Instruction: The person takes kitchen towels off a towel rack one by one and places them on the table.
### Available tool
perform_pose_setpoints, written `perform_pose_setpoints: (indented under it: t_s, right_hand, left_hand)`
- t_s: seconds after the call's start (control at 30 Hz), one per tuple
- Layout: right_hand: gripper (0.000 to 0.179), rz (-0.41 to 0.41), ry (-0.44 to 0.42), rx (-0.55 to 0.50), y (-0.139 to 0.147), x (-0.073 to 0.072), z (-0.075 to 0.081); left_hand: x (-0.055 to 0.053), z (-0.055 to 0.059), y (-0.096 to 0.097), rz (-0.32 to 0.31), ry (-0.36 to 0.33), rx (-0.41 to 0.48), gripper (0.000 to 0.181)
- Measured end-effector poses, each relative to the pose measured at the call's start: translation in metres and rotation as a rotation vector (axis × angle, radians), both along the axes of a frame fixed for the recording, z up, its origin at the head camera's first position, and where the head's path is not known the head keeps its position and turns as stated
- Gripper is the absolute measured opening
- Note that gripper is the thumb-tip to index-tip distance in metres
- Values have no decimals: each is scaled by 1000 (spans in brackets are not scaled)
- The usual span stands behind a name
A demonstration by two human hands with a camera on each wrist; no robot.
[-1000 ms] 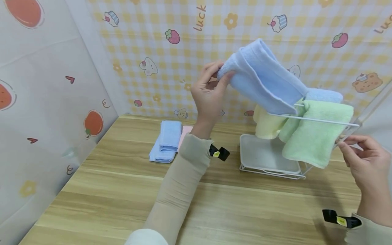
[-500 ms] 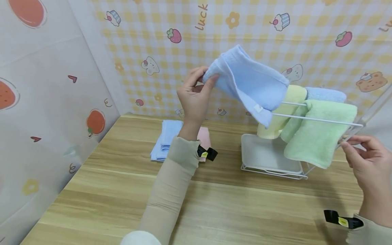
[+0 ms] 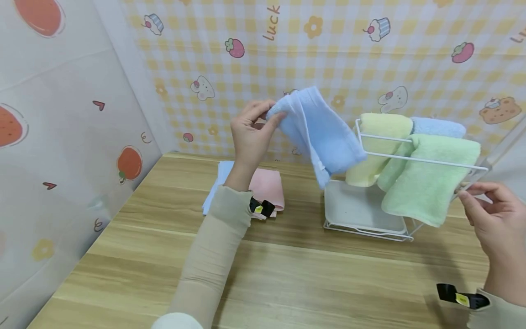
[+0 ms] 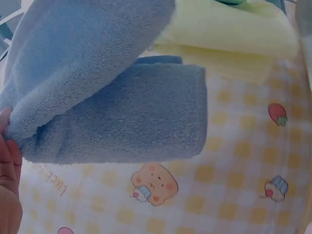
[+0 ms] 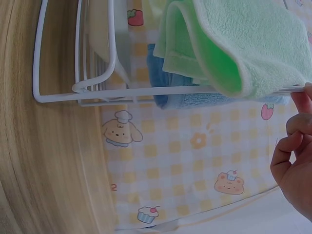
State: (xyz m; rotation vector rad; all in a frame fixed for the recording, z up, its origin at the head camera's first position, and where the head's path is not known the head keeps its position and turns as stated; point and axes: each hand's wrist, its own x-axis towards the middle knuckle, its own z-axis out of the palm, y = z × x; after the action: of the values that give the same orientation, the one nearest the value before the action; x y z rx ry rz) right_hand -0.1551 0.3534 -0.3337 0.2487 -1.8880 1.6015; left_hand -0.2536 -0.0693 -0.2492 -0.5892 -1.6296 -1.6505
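Blue towel (image 3: 333, 141) hung pinched in the left hand (image 3: 250, 137), near a white rack (image 5: 146, 91), right hand (image 3: 495, 214) gripped its frame, yellow towel (image 3: 380, 125) and green towel (image 3: 435, 192) draped over it.

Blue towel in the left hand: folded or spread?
Folded, though loosely: the left hand pinches the blue towel at one end, and the doubled layers gape apart.

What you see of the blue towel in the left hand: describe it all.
The blue towel looks fuzzy, with hemmed edges and a small pale tag near its lower corner. Folded, its layers gaping, it slants down in midair from the left hand pinching one end. It overlaps the white rack in the head view; contact is unclear.
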Motion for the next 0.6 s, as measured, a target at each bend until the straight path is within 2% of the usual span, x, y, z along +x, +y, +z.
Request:
perform_pose_setpoints:
  t_s: [0.07, 0.17, 0.27, 0.47, 0.6]
  right_hand:
    - [27, 57, 24, -52, 1, -1, -1]
    - [27, 97, 40, -84, 2, -1, -1]
    - [27, 88, 34, -76, 2, -1, -1]
    - [29, 45, 16, -20, 2, 0, -2]
    - [29, 57, 20, -54, 2, -1, -2]
  left_hand:
    - [1, -2, -3, -3, -19, -53, 19]
    - [2, -4, -7, -15, -58, -122, 20]
    - [3, -7, -11, -28, -112, -195, 20]
    - [3, -17, -17, -57, -215, -403, 17]
    - [2, -22, -16, -91, -287, -509, 15]
